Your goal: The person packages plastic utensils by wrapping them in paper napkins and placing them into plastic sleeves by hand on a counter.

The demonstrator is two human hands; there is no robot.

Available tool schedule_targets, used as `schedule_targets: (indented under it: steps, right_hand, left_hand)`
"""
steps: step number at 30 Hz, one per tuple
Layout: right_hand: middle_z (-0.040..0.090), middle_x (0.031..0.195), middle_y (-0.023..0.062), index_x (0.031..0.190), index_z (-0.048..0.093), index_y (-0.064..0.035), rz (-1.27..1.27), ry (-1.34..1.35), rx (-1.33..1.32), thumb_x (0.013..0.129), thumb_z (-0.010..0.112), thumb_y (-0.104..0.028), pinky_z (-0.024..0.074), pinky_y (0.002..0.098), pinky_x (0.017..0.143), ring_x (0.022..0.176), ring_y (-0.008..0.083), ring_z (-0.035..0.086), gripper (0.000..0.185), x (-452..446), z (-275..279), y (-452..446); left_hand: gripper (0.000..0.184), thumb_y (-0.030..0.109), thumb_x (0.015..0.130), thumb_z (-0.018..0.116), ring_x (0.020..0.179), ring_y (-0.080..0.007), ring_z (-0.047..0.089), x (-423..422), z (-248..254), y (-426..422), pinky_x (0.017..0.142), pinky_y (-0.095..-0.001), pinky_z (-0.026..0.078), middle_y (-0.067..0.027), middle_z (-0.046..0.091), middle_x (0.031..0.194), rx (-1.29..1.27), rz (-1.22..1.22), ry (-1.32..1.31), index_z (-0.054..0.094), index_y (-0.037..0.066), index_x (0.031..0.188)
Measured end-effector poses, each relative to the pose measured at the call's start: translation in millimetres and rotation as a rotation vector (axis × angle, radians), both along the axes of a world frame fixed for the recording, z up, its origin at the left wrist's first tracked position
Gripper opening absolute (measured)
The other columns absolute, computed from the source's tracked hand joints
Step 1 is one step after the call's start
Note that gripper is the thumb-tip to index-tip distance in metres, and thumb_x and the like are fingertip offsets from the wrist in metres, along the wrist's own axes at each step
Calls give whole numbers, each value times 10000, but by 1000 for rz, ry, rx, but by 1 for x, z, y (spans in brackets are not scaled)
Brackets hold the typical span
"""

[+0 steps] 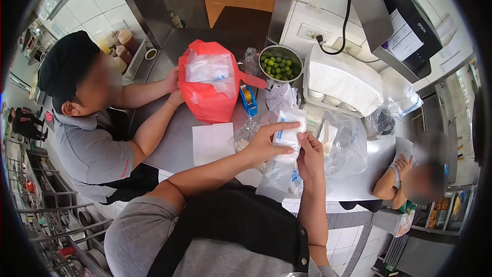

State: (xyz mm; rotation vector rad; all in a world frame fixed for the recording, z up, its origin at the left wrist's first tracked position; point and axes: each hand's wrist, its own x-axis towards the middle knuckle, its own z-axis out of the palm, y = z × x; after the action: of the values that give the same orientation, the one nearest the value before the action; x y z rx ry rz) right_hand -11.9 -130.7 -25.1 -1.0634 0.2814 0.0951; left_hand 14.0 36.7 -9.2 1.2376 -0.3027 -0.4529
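Both my hands are at a small white plastic-wrapped packet with blue print [290, 134], held above the steel counter. My left hand [267, 142] grips it with thumb and fingers from the left. My right hand [310, 155] pinches its right edge between thumb and fingers. What lies inside the white wrap cannot be made out. Beneath and beside the hands are clear plastic bags [352, 149] with blue print. White plastic cutlery [326, 137] lies just right of my right hand. A blue tape dispenser [249, 101] stands beyond my left hand.
At left, a co-worker [97, 138] holds a red plastic bag [211, 105] containing white wrapped contents. A white paper sheet [212, 143] lies on the counter. Farther back are a metal bowl of small green limes [280, 66] and stacked white containers [342, 74]. Another person [423, 174] is at right.
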Motion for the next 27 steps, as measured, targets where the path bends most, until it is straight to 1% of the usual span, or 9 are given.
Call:
schedule_targets:
  steps: [2, 4, 5, 7, 8, 10, 13, 20, 27]
  right_hand:
    - [611, 720, 5, 882, 646, 3, -22, -17, 46, 951, 619, -127, 419, 239, 623, 656, 65, 519, 149, 1, -11, -7]
    - [635, 877, 57, 1010, 660, 11, 56, -73, -646, 946, 588, -69, 462, 247, 709, 796, 117, 568, 126, -1, -21, -21]
    - [635, 877, 57, 1010, 660, 11, 57, -56, -647, 946, 588, -69, 462, 247, 709, 796, 117, 568, 126, -7, -23, -16]
    - [605, 1143, 134, 1127, 648, 0, -137, -277, -802, 867, 614, 6, 467, 291, 889, 1081, 246, 574, 262, -15, -8, 8]
    - [605, 1143, 134, 1127, 648, 0, -136, -264, -806, 867, 614, 6, 467, 291, 889, 1081, 246, 574, 262, -18, -5, 13]
    - [506, 1358, 146, 1161, 652, -48, 5, -563, -1144, 725, 655, 57, 388, 383, 1056, 1318, 347, 436, 449, -25, -3, 19]
    - [494, 1410, 117, 1147, 673, -92, 180, -803, -1254, 606, 690, 46, 310, 454, 1120, 1381, 368, 374, 558, -26, 5, 17]
    - [671, 1133, 72, 990, 726, -95, 264, -926, -1215, 760, 597, -55, 406, 456, 1047, 1217, 282, 564, 267, -26, 7, 19]
    - [676, 1068, 75, 980, 730, -90, 178, -869, -1350, 738, 628, -69, 469, 430, 968, 1100, 277, 622, 263, -42, -13, 15]
  left_hand:
    - [690, -102, 734, 724, 1211, -156, 535, 3, -2, 2, 1003, -288, 437, -85, 575, 1319, -43, -61, 112, 525, 51, 1376]
    - [670, -106, 752, 699, 1154, -165, 573, 9, -15, 6, 943, -304, 495, -71, 592, 1262, -34, -144, 123, 519, 53, 1377]
    - [670, -106, 752, 699, 1154, -165, 573, 12, -21, 10, 943, -304, 495, -71, 592, 1262, -37, -149, 139, 519, 53, 1377]
    - [622, -95, 800, 666, 1091, -168, 607, 24, -31, 16, 931, -324, 516, -81, 586, 1271, -120, -243, 468, 513, 75, 1379]
    - [622, -95, 800, 666, 1091, -168, 607, 32, -35, 18, 931, -324, 516, -81, 586, 1271, -123, -247, 480, 513, 75, 1379]
    - [570, -80, 833, 641, 1102, -177, 613, 38, -46, 22, 912, -346, 539, -84, 587, 1267, -137, -272, 583, 516, 74, 1368]
    - [530, -76, 846, 624, 1064, -174, 635, 34, -50, 21, 900, -339, 548, -93, 612, 1219, -136, -298, 574, 523, 51, 1351]
    - [358, 20, 925, 587, 871, -128, 666, 31, -51, 26, 713, -268, 572, -89, 671, 1068, -271, -291, 636, 563, -22, 1279]
    - [316, 34, 927, 598, 819, -126, 675, 24, -77, 37, 649, -245, 561, -96, 690, 1016, -148, -429, 671, 604, -43, 1234]
